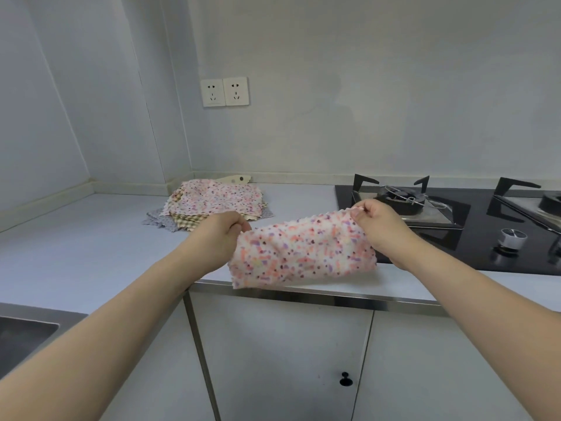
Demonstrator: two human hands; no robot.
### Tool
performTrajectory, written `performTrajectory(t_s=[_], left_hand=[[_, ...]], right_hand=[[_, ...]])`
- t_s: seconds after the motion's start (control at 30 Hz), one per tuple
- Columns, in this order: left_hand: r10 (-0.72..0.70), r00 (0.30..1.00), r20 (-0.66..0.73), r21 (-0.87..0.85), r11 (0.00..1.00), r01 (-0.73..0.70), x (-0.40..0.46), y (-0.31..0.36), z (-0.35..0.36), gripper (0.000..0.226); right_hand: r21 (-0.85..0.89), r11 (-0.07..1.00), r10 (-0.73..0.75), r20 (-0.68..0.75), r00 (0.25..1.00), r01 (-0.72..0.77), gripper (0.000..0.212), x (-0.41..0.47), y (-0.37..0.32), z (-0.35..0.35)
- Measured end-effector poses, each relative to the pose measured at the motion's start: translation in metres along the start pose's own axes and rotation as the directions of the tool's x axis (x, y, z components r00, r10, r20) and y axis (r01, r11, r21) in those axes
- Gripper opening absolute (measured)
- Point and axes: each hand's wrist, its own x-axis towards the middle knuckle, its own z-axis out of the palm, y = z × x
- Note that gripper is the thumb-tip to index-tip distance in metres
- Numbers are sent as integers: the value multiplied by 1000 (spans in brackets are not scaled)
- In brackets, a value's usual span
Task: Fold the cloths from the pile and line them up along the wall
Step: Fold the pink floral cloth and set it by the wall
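A white cloth with pink, orange and purple speckles (303, 253) hangs doubled over in the air above the front edge of the counter (91, 253). My left hand (223, 230) pinches its upper left corner. My right hand (379, 221) pinches its upper right corner, a little higher. The pile of cloths (212, 203) lies flat on the counter near the back wall: a speckled one on top, a checked beige one and a grey one showing beneath.
A black gas hob (455, 226) with pan supports and a knob fills the counter's right side. A sink (21, 335) sits at the lower left. Two wall sockets (225, 91) hang above the pile. White cabinet doors (285, 360) stand below the counter.
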Motion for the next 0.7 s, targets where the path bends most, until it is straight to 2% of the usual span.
performTrajectory(t_s=[0.13,0.23,0.33,0.43,0.5,0.57,0.63,0.7], left_hand=[[56,998,-39,112,992,-52,14,-13,11,25],[84,993,-86,155,985,-71,32,-34,23,26],[38,996,-78,288,958,-14,55,-59,35,24],[-78,996,-49,490,867,92,68,-65,45,25],[-6,995,-100,525,849,58,74,-54,57,27],[105,987,-121,417,908,-45,73,-34,75,29],[95,994,46,256,961,-104,69,-15,97,38],[33,960,279,303,945,-121,63,-9,116,58]], right_hand=[[-260,963,-84,-21,996,76,21,17,9,31],[-493,861,-145,-11,989,121,14,34,19,54],[-657,739,-164,36,986,147,12,52,28,77],[-760,623,-147,119,982,185,21,69,36,95],[-795,565,-144,166,976,219,27,80,39,101],[-816,519,-156,202,967,254,31,89,43,103],[-821,509,-145,215,966,259,31,95,45,101],[-814,532,-117,203,972,234,24,99,46,101]])
